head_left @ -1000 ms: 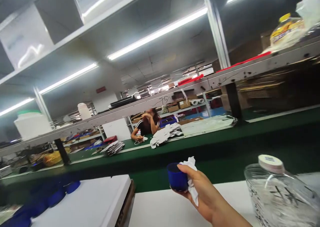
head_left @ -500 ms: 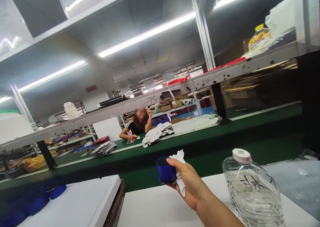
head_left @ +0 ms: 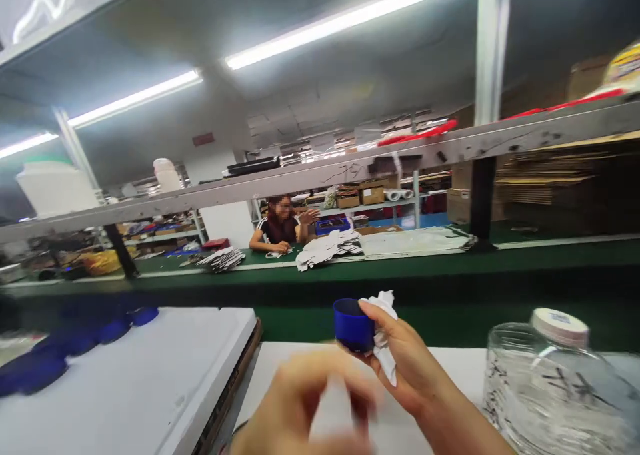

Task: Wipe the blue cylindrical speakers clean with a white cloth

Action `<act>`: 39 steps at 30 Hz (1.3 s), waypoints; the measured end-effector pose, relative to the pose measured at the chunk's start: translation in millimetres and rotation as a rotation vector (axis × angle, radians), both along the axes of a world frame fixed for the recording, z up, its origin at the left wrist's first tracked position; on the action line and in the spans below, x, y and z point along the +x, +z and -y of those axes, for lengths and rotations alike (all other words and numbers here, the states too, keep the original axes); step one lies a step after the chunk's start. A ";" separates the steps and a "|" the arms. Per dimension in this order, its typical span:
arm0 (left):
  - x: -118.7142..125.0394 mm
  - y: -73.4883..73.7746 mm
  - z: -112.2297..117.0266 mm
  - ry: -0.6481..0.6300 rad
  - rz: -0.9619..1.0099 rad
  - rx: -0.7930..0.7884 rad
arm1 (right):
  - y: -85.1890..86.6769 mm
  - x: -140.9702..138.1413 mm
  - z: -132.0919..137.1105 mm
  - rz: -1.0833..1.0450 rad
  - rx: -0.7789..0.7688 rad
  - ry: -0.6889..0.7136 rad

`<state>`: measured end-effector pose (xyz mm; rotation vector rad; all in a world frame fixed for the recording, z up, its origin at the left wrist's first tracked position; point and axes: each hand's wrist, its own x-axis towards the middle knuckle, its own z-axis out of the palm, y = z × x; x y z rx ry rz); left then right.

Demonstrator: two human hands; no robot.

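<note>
My right hand (head_left: pixel 407 358) holds a small blue cup-shaped piece (head_left: pixel 353 325), with its open rim upward. My thumb hooks over the rim. A crumpled white tissue (head_left: pixel 386 355) is pressed between that palm and the cup's side. In the foreground my left hand (head_left: pixel 310 401) is smeared by motion. Its fingers curve away from the thumb with a gap between them, and nothing shows in it. It is just below and nearer than the cup; whether it touches the cup I cannot tell.
On the left, several blue round pieces (head_left: pixel 113 330) sit on a white foam board (head_left: pixel 150 381). A clear plastic bottle (head_left: pixel 560 388) with a white cap stands at right. Beyond the green bench (head_left: pixel 295 295), a person (head_left: pixel 280 228) sits by white paper pieces (head_left: pixel 330 247). A shelf beam (head_left: pixel 310 183) crosses above.
My left hand has come into view from below, near the cup. My right hand still holds the cup and tissue. The view has swung, and the far person's raised hand has opened.
</note>
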<state>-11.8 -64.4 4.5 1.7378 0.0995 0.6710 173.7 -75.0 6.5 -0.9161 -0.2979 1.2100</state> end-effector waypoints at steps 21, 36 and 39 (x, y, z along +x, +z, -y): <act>39.9 -22.8 -71.4 0.227 -0.049 -0.569 | -4.0 22.6 -4.6 0.571 -0.081 -0.046; 45.8 -29.3 -68.9 0.272 -0.116 -0.594 | -13.1 20.1 -10.7 0.605 -0.097 -0.038; 45.7 -29.1 -69.1 0.273 -0.130 -0.596 | -15.5 19.7 -11.8 0.610 -0.101 -0.032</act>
